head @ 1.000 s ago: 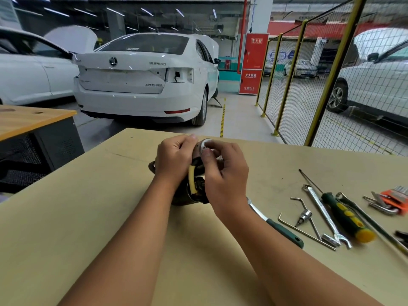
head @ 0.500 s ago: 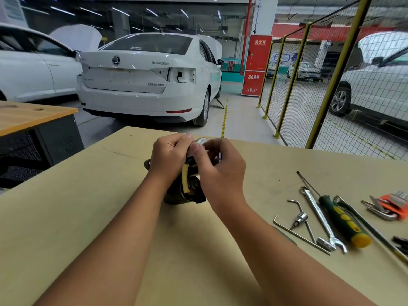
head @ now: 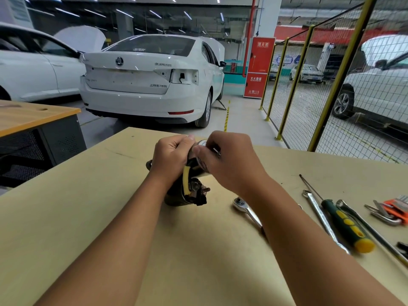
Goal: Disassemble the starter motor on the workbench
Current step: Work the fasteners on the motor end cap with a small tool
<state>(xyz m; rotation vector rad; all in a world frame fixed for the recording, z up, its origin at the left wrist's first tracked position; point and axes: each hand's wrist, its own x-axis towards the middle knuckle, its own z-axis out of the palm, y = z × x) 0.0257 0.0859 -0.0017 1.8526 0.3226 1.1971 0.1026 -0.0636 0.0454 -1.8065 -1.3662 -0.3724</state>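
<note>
Centrally on the tan workbench (head: 66,217), a dark starter motor (head: 187,193) stands propped on its near end, tilted away from the camera, with a yellow-sleeved lead (head: 186,180) running down its near face; the left hand (head: 171,159) wraps its curled fingers around the upper left of the housing, thumb up near the top; the right hand (head: 229,162) curls over the silver cylindrical part (head: 202,155) at the top right of the unit, thumb pressed against its near side, fingers hooked over the far edge; whether that silver part has separated from the body cannot be told, since the hands cover the joint. Just right of the motor, a ratchet wrench (head: 246,208) lies on the board, its handle passing under the right forearm; farther right lie a combination wrench (head: 320,217), a green-and-yellow-handled screwdriver (head: 344,221) and an orange-holdered set of hex keys (head: 395,208) near the edge of view. Beyond the bench, a white sedan (head: 145,80) sits parked tail-on with one rear lamp removed; a yellow-framed mesh fence (head: 309,89) runs along the right; a red fire cabinet (head: 260,67) stands against a pillar.
</note>
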